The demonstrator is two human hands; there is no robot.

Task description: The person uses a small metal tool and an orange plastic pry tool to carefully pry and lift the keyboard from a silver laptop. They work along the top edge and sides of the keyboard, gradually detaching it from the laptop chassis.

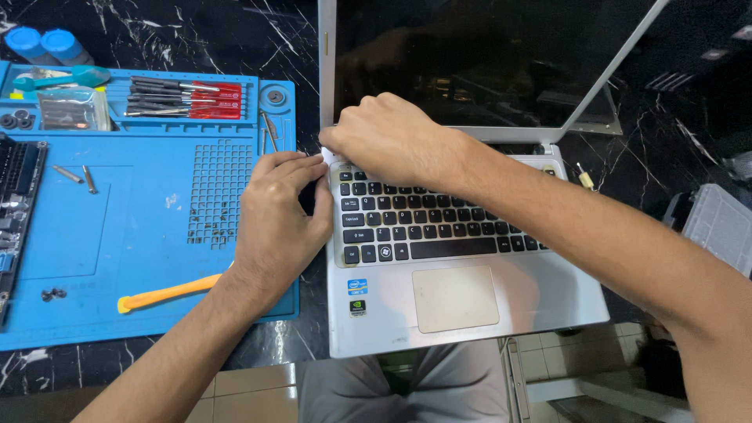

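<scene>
laptop corner pinched by both hands; blue tray holds screwdrivers.

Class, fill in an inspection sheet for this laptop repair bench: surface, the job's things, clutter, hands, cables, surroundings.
Surface: black marble-look table with a blue work mat on its left part.
Job's things: open silver laptop, screen dark, keyboard exposed.
Clutter: orange pry tool, red-handled screwdrivers, loose screws and a dark circuit board at the mat's left edge.
Hands: left hand and right hand meet at the keyboard's top-left corner; what they pinch is unclear.
Cables: nothing seen.
Surroundings: clear plastic box at right, tiled floor below.
</scene>
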